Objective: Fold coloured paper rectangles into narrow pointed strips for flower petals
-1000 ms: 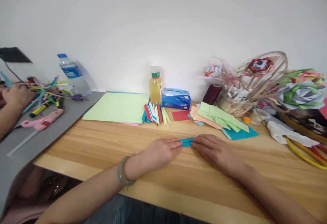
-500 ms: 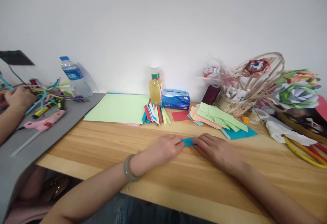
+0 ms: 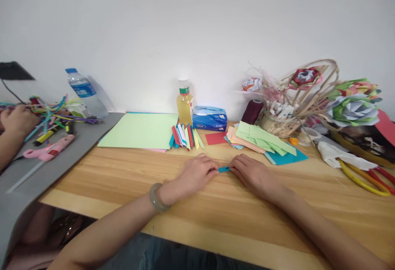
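Note:
A narrow folded strip of blue paper (image 3: 224, 169) lies between my two hands at the middle of the wooden table (image 3: 197, 212). My left hand (image 3: 200, 172) pinches its left end, and my right hand (image 3: 248, 173) has its fingers closed on the right end. Fingertips cover both ends of the strip. Just beyond stands a cluster of folded paper pieces (image 3: 185, 137) in red, white, blue and yellow. A red paper piece (image 3: 216, 138) and a pile of green and peach paper slips (image 3: 262, 137) lie behind my right hand.
Green sheets (image 3: 138, 130), a yellow drink bottle (image 3: 184, 105) and a tissue pack (image 3: 210, 118) line the wall. At right are paper flowers (image 3: 353, 109) and yellow-handled scissors (image 3: 364, 181). Another person's hand (image 3: 20, 120) is among pipe cleaners at left, near a pink glue gun (image 3: 51, 148).
The blue strip looks narrower, and my hands have drawn slightly closer together on it. The whole view has shifted a little. The other person's hand has moved slightly left.

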A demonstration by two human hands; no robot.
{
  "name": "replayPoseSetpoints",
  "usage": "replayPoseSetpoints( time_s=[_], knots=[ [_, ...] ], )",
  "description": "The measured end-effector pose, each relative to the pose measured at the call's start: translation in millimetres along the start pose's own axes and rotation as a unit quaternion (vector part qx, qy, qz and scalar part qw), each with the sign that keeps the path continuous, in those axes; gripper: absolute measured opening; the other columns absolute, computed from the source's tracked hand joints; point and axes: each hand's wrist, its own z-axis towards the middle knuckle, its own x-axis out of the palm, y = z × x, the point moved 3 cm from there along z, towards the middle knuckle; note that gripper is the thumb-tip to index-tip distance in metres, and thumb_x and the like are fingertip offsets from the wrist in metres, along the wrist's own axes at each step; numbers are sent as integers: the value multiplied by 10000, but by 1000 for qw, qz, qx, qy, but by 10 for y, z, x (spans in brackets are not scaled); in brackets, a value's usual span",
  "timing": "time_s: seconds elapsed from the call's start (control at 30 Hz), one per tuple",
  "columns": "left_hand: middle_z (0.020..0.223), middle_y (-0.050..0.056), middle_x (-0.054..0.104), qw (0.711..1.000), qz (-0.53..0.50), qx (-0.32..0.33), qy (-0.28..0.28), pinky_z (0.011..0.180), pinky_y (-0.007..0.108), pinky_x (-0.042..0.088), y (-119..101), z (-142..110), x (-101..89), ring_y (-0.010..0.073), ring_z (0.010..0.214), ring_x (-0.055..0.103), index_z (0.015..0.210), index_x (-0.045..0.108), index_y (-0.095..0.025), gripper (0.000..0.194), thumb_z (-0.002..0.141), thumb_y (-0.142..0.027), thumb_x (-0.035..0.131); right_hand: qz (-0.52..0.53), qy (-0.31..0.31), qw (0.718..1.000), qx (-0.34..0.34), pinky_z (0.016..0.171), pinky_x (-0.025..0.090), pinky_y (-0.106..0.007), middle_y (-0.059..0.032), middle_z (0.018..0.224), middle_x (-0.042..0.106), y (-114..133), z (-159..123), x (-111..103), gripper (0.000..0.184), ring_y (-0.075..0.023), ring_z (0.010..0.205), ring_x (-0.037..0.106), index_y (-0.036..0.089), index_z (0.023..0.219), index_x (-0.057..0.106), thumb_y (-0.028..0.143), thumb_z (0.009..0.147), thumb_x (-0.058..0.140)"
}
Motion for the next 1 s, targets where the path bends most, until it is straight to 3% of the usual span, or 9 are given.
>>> replayPoseSetpoints(
  time_s=[0.17, 0.3, 0.47, 0.67, 0.87, 1.0],
  knots=[
    [813, 13, 657, 999, -26, -23, 22, 732, 283, 436, -12, 14, -11, 181, 835, 542, 842, 661, -185, 56, 799, -193, 626, 43, 17, 999, -2, 677, 437, -314, -67, 854, 579, 33, -19, -68, 144, -194, 798, 531, 174, 944, 536, 242, 919, 411],
    [782, 0, 656, 997, -53, -50, 20, 736, 280, 419, -17, 12, -17, 174, 815, 531, 779, 662, -194, 29, 788, -185, 636, 46, 11, 999, -6, 679, 431, -328, -75, 827, 570, 42, -7, -75, 199, -204, 798, 512, 180, 862, 566, 251, 924, 391],
    [703, 0, 621, 992, -51, -114, -7, 758, 306, 399, -7, 5, -38, 182, 788, 502, 684, 634, -192, 150, 815, -264, 614, 58, -2, 997, 54, 701, 417, -332, -58, 785, 560, -23, 48, -16, 205, -198, 787, 494, 187, 765, 531, 265, 917, 418],
    [738, 27, 587, 984, -11, -177, -1, 818, 343, 378, 32, -9, -30, 211, 874, 479, 620, 578, -185, 221, 803, -306, 606, -15, 50, 994, 96, 652, 403, -309, -60, 788, 563, -63, 100, 63, 216, -199, 762, 518, 186, 731, 505, 305, 903, 451],
    [783, 14, 581, 983, -25, -183, -8, 785, 341, 381, 102, -33, 6, 207, 865, 471, 698, 578, -187, 149, 780, -293, 643, -53, 45, 990, 125, 604, 391, -303, -59, 781, 569, -78, 114, 42, 260, -203, 734, 536, 199, 714, 485, 386, 892, 458],
    [801, 10, 591, 983, -38, -178, -8, 794, 343, 379, 146, -46, 35, 206, 879, 472, 723, 594, -195, 102, 782, -261, 644, 3, 21, 990, 139, 588, 390, -297, -46, 757, 568, -129, 87, 39, 230, -201, 719, 531, 206, 696, 483, 355, 871, 495]
  ],
)
